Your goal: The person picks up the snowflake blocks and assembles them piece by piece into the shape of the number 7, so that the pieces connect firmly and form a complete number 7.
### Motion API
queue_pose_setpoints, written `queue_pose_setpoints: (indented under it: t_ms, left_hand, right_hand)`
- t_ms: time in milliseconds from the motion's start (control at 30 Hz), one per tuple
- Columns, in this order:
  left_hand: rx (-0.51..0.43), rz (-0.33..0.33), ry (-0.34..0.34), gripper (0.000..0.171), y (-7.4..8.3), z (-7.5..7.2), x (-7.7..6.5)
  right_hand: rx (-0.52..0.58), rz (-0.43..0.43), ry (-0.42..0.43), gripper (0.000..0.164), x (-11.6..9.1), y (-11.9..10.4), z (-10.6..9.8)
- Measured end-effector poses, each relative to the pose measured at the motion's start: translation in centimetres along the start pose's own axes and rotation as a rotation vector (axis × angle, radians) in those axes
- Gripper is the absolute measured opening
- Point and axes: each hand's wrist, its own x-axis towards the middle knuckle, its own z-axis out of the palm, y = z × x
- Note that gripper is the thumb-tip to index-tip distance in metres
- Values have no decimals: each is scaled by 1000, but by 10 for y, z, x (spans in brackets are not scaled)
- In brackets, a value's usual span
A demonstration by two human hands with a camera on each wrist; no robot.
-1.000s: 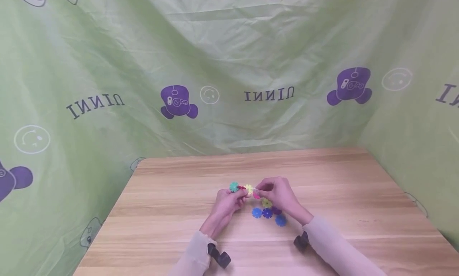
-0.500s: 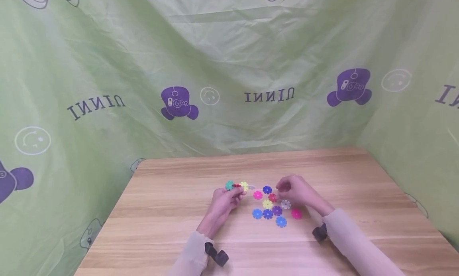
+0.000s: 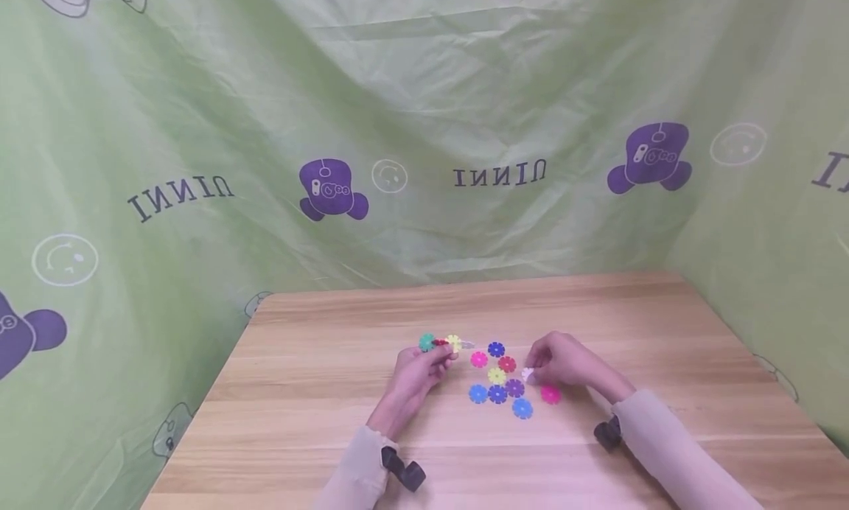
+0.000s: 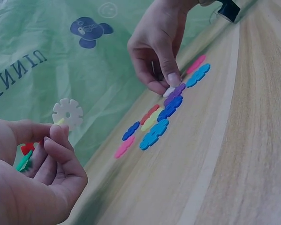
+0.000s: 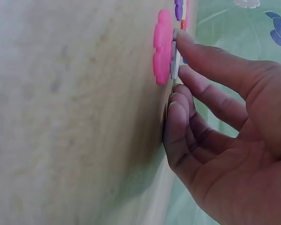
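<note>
My left hand (image 3: 414, 377) pinches the yellow snowflake disc (image 3: 454, 343) of a short chain of interlocked plastic discs. In that chain a green disc (image 3: 427, 342) and a red disc (image 3: 439, 342) lie to the left of the yellow one, and a white disc (image 4: 67, 114) juts out on its other side. Down at the table, my right hand (image 3: 567, 359) has thumb and index finger at the edges of a loose white snowflake disc (image 5: 174, 61), partly covered by the fingers. Close beside it lies a pink disc (image 5: 162, 47).
Between the hands, loose snowflake discs lie flat on the wooden table (image 3: 318, 421): among them a red one (image 3: 507, 364), a yellow one (image 3: 497, 376), a purple one (image 3: 514, 388) and a light blue one (image 3: 522, 408). A green printed curtain (image 3: 411, 230) hangs behind the table.
My right hand has left the chain and moved right to the loose white disc, uncovering several discs. The left hand, still holding the chain, has shifted slightly left.
</note>
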Motion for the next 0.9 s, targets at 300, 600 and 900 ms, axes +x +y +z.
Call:
queue_pose_setpoints:
  t_ms: [300, 600, 900]
  left_hand:
    - [1, 1, -1, 26, -3, 1, 2]
    - [9, 11, 10, 24, -2, 0, 3]
    - [19, 14, 12, 26, 1, -1, 2]
  right_hand:
    - [-12, 29, -17, 18, -1, -5, -1]
    - [-9, -63, 2, 13, 0, -17, -3]
    - [106, -95, 92, 10, 5, -32, 0]
